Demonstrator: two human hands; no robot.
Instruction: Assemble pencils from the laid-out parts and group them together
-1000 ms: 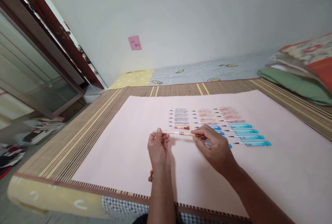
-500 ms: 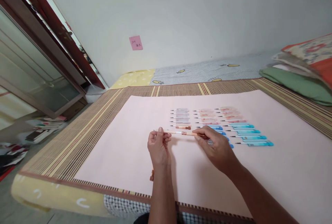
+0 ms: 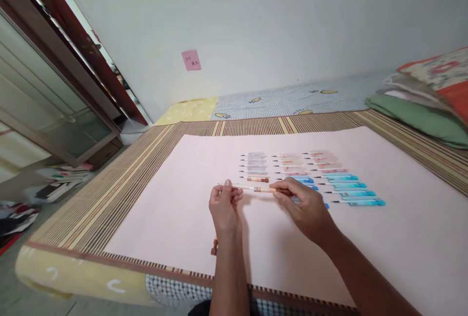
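My left hand [image 3: 224, 205] pinches a thin pen refill [image 3: 245, 187], whose right end meets a peach pen barrel [image 3: 264, 189]. My right hand [image 3: 304, 206] has its fingers closed on the barrel's brown end. Both parts lie nearly level in one line above the pink sheet [image 3: 164, 208]. How deep the refill sits in the barrel is too small to tell. Just behind, an orange-brown barrel [image 3: 259, 179] lies with a refill beside it. Another brown pen piece [image 3: 214, 246] is partly hidden by my left forearm.
Rows of refills and barrels lie on the sheet: grey [image 3: 254, 162], pink [image 3: 290, 164] and turquoise [image 3: 353, 186], with blue ones partly behind my right hand. A striped mat [image 3: 87, 204] lies beneath. Folded cloths [image 3: 420, 118] are at the right, by a wall [image 3: 274, 28].
The barrel has shifted slightly left, and my left hand slightly right, so the visible stretch of refill between them is shorter. Both hands keep their grip.
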